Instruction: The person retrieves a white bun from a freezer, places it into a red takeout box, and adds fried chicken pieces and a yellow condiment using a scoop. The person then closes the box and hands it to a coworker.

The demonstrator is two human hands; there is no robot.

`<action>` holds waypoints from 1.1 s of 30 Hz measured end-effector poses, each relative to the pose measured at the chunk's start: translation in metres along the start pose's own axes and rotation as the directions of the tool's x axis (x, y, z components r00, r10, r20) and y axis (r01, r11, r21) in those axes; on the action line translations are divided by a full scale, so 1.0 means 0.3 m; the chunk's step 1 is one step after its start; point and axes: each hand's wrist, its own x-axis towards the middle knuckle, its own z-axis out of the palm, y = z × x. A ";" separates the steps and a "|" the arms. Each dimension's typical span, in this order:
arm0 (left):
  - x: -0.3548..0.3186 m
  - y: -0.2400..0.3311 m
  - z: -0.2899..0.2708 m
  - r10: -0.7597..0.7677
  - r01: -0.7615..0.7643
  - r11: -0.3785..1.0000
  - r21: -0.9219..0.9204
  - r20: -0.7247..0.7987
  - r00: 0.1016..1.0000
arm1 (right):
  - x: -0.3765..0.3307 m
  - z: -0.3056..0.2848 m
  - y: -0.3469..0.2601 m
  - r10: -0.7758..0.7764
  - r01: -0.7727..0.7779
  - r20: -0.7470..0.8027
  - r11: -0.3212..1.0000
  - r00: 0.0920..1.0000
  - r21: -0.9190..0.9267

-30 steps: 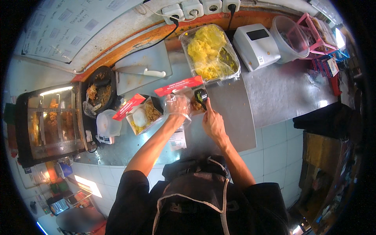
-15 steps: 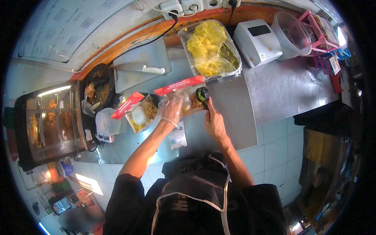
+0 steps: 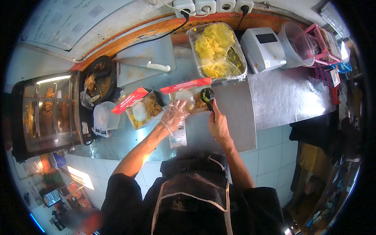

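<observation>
My left hand [image 3: 175, 114], in a clear plastic glove, rests its spread fingers on the near left side of an open food box [image 3: 185, 85] with a red flap. White rice [image 3: 184, 95] and brown fried food [image 3: 200, 102] lie inside. In my right hand [image 3: 218, 126] is the handle of a black spoon [image 3: 207, 94]; its bowl, with something green in it, is over the box's right end. To the left stands a second open box [image 3: 129, 100], holding a white rice mound [image 3: 139, 111], brown fried food and yellow bits. A paper receipt [image 3: 178, 137] lies below my left hand.
Behind the boxes are a white cutting board [image 3: 156, 51] with a knife [image 3: 157, 66] and a plastic-covered tray of yellow food [image 3: 214, 45]. A black pan [image 3: 102, 74], clear tub [image 3: 106, 116] and glass warmer [image 3: 49, 113] stand left. A white printer [image 3: 263, 55] stands right.
The view has shifted slightly. My left hand's fingers have moved onto the box's near side, showing more of the rice. The spoon stays over the right end, its handle now pointing more toward me.
</observation>
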 end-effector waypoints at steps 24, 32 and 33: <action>-0.064 -0.025 -0.052 0.182 -0.196 0.978 -0.075 -0.161 0.970 | -0.004 -0.017 -0.061 -0.026 0.034 0.086 0.995 0.996 -0.090; -0.139 -0.030 -0.007 -0.325 -0.026 0.795 -0.607 -0.460 0.826 | -0.015 0.016 -0.148 -0.100 0.164 0.274 0.961 0.957 -0.223; -0.146 -0.023 0.006 -0.446 -0.042 0.720 -0.692 -0.508 0.737 | -0.017 0.022 -0.149 -0.103 0.168 0.269 0.958 0.958 -0.233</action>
